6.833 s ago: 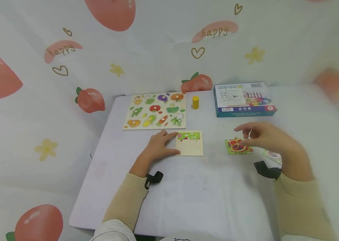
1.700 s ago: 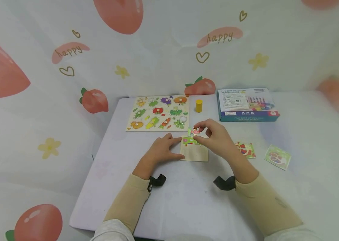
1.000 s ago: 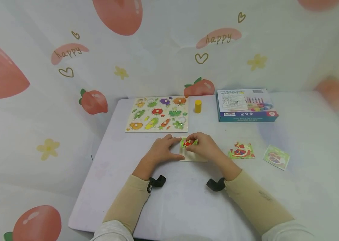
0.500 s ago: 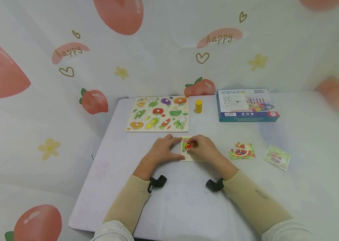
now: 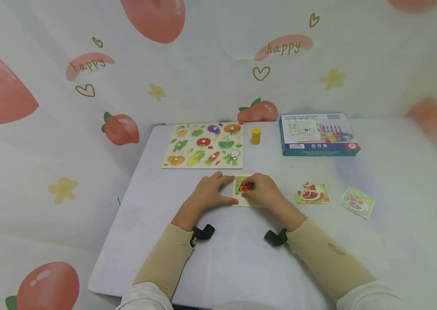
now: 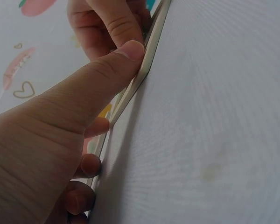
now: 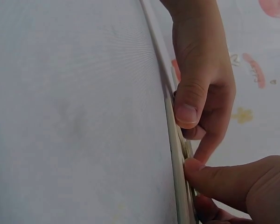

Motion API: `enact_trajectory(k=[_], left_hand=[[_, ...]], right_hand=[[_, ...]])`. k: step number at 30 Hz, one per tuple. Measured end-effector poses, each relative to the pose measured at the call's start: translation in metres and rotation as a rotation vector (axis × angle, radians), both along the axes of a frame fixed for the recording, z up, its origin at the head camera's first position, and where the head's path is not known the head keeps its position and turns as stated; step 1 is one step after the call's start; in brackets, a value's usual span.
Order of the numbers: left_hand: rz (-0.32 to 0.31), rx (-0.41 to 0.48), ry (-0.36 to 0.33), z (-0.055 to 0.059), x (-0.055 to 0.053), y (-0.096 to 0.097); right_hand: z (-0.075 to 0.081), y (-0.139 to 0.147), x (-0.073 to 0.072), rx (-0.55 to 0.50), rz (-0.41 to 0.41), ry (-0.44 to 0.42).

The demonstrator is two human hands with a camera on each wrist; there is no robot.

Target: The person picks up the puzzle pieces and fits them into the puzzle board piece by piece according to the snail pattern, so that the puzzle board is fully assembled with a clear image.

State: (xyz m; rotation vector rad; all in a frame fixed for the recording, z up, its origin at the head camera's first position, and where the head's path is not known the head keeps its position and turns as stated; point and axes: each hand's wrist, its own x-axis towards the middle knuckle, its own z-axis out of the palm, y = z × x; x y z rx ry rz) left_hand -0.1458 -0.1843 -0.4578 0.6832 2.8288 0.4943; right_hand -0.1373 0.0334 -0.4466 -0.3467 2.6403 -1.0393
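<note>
A small square wooden puzzle board (image 5: 250,202) lies on the table before me. My left hand (image 5: 206,191) rests at its left edge, thumb on the near corner and index finger on the far one, both fairly straight. With thumb and fingertips, my right hand (image 5: 268,191) pinches a red and green puzzle piece (image 5: 244,188) over the board's upper part. A green strip with a pink flower (image 5: 238,180) shows beside it; my fingers hide the rest. In the right wrist view, the right thumb (image 7: 214,179) is low against the board's edge (image 7: 176,158).
Colourful loose puzzle pieces (image 5: 313,193) lie right of the board, with a pale picture card (image 5: 357,202) further right. Behind stand a vegetable peg puzzle (image 5: 203,146), a yellow cylinder (image 5: 256,136) and a flat box (image 5: 319,135).
My right hand has come left from the loose pieces, carrying a piece to the board and lowering it there. The left hand has stayed at the board's edge. The last half second shows little motion.
</note>
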Motion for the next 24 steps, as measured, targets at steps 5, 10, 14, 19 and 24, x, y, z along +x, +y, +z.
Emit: enact_trajectory(k=[5, 10, 14, 19, 24], left_hand=[[0.007, -0.014, -0.008, 0.001, 0.000, 0.001], [0.009, -0.014, -0.010, 0.002, 0.000, 0.001], [0.002, -0.016, 0.002, 0.001, 0.000, 0.001], [-0.002, -0.006, 0.018, -0.001, 0.000, 0.001], [0.000, -0.003, 0.009, -0.001, 0.001, 0.000]], right_hand=[[0.000, -0.002, 0.001, 0.022, 0.012, 0.031], [0.001, -0.003, 0.006, 0.135, 0.109, 0.129], [0.000, -0.004, 0.009, 0.168, 0.117, 0.191], [0.000, -0.005, 0.009, 0.144, 0.061, 0.180], [0.001, -0.005, 0.010, 0.134, 0.062, 0.175]])
